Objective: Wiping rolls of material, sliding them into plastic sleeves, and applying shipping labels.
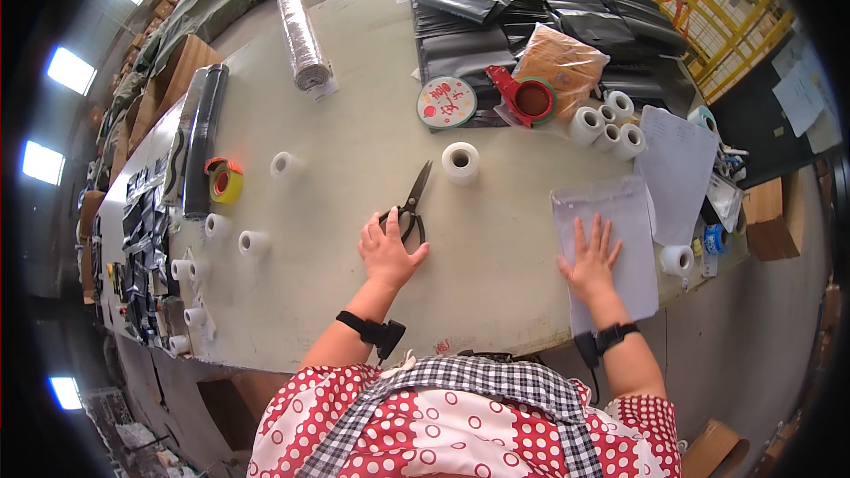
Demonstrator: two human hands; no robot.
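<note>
My left hand (388, 250) lies on the table with fingers spread, its fingertips over one handle loop of the black scissors (415, 198). The scissors rest flat, blades pointing away from me and slightly parted. Flat on a white sheet in a clear plastic sleeve (630, 274) is my right hand (591, 262), fingers stretched out and apart. This sleeve sits near the front right edge of the table. Just beyond the scissors stands a white roll (460, 163) with a dark core.
Black plastic bags (567, 4) cover the far right, beside a red tape dispenser (522, 99), a round tin (446, 103) and small white rolls (609, 124). A clear film roll (304, 44) lies farther back. At left are a black roll (205, 137) and yellow tape (225, 184).
</note>
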